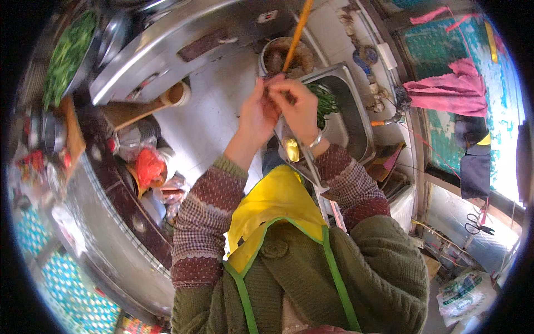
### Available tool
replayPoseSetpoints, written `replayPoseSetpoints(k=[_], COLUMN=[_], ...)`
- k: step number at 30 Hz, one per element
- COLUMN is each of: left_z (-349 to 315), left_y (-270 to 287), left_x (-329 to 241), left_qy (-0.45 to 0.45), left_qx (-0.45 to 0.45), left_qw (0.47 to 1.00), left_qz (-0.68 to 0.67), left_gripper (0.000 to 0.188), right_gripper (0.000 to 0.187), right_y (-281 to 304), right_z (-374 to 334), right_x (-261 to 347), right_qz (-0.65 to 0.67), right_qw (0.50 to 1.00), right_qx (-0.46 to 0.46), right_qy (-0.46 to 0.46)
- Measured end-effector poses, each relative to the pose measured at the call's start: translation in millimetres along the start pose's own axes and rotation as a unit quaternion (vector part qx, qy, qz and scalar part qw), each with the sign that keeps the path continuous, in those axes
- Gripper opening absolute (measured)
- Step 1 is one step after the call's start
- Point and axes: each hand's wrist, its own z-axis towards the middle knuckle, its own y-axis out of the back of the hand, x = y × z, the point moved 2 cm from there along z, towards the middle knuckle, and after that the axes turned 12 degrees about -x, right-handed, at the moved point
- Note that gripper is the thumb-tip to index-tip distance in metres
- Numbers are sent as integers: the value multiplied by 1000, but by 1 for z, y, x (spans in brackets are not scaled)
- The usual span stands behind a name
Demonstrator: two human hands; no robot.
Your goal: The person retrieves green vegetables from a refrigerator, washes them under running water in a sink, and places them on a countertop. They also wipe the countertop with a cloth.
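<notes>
My left hand [259, 114] and my right hand [301, 109] are raised close together in front of me, beside the near left edge of the metal sink [356, 136]. Both sets of fingers are pinched together at the tips; a small dark thing shows between them, too small to name. An orange pole [298, 34] slants down behind the fingertips, and whether it touches them I cannot tell. Green leafy vegetables [327, 106] lie in the sink, partly hidden by my right hand. Beyond my fingers stands a round bucket [305, 54] with brown contents.
A tap with an orange handle [379, 123] juts toward the sink. Pink cloths [450, 89] hang by the window at right. Leafy greens [69, 55] fill a basin at far left. A red plastic bag [150, 167] and bottles stand low at left. Scissors [478, 224] hang at right.
</notes>
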Motion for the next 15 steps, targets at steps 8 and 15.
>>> replayPoseSetpoints(k=[8,15], left_z=[126,111], left_y=[-76,-61], left_x=[66,164], left_qy=[39,169], left_qx=[-134,-40], left_qw=[967,929], left_qz=[214,326], left_gripper=[65,65], right_gripper=[48,24], right_y=[116,316], right_z=[108,58], right_x=[-163,-152], right_qz=[-294,-411], right_qw=[949,877], right_qx=[-71,-247], right_qy=[88,35])
